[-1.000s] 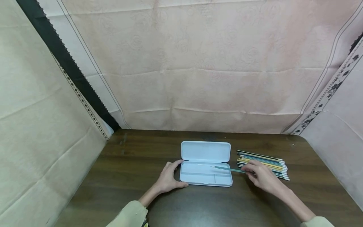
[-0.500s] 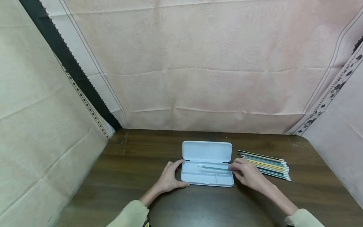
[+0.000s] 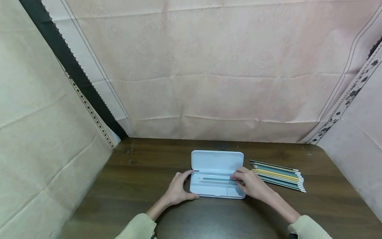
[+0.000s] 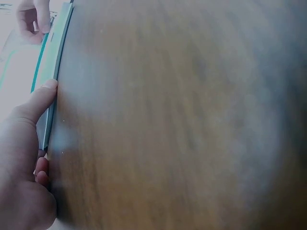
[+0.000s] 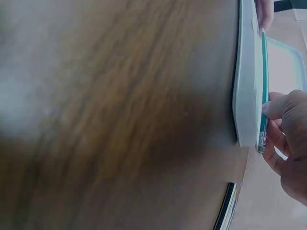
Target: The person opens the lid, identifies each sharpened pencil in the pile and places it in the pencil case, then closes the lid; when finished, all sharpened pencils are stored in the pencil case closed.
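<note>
Teal pencil (image 3: 215,179) – lengthwise over open light-blue case (image 3: 217,160); more pencils (image 3: 279,176) – bunched nearby.

Looks like a screened-off desk nook; cannot be pinned down as home, office or lab. Closed in behind by a creased pale backdrop (image 3: 215,66) with a faint floral pattern, flanked by a plain left sheet (image 3: 44,132) and a right sheet (image 3: 358,129) bordered with dark flowers, tablecloth-like. Furnished with a dark wood-grain table (image 3: 206,219), laid with an open pale-blue pencil case (image 3: 217,160) and many pencils (image 3: 277,176)
</note>
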### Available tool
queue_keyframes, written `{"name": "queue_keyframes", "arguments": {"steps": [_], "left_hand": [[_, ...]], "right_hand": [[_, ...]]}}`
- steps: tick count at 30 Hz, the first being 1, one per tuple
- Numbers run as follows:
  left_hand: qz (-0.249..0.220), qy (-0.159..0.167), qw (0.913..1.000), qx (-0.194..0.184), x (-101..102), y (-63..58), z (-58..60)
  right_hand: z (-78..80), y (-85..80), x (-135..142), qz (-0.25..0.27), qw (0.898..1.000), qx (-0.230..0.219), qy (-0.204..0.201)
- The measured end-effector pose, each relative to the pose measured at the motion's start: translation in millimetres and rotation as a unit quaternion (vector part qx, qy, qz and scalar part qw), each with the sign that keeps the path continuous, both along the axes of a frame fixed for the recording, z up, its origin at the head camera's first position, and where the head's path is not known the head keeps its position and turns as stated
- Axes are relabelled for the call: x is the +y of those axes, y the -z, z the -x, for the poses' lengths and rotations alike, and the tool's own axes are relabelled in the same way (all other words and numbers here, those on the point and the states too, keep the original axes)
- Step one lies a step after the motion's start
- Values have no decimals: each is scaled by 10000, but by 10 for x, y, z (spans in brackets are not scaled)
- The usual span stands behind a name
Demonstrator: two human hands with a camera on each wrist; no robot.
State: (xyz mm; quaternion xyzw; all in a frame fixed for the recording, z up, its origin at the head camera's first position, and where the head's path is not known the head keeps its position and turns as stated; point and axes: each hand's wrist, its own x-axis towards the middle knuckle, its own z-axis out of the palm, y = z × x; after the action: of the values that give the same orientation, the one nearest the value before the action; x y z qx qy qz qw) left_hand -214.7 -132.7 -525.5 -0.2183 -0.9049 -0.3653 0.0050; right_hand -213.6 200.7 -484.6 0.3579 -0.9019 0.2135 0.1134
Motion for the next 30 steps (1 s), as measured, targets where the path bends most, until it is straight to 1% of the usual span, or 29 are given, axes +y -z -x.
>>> {"name": "queue_keyframes", "arguments": {"steps": [5,10,16,21,27,30], "left_hand": [[-37,21,10000,-9,-4,34,-9],[-79,14,10000,4,-13,27,-12],[-97,18,10000,-16,-4,5,14],[-70,41,10000,-31,-4,26,2],[-118,19,9999,-24,-10,20,3],[-133,36,9999,-12,-12,9,9]], "right_hand": [[11,39,-55,-74,9999,-102,-105],[43,22,-92,-81,9994,-178,-270],[82,-4,-114,-51,9989,-305,-344],[83,31,-134,-46,9980,-482,-415],[142,59,-166,45,9976,-365,-591],[164,58,-168,73,9969,-475,-629]]}}
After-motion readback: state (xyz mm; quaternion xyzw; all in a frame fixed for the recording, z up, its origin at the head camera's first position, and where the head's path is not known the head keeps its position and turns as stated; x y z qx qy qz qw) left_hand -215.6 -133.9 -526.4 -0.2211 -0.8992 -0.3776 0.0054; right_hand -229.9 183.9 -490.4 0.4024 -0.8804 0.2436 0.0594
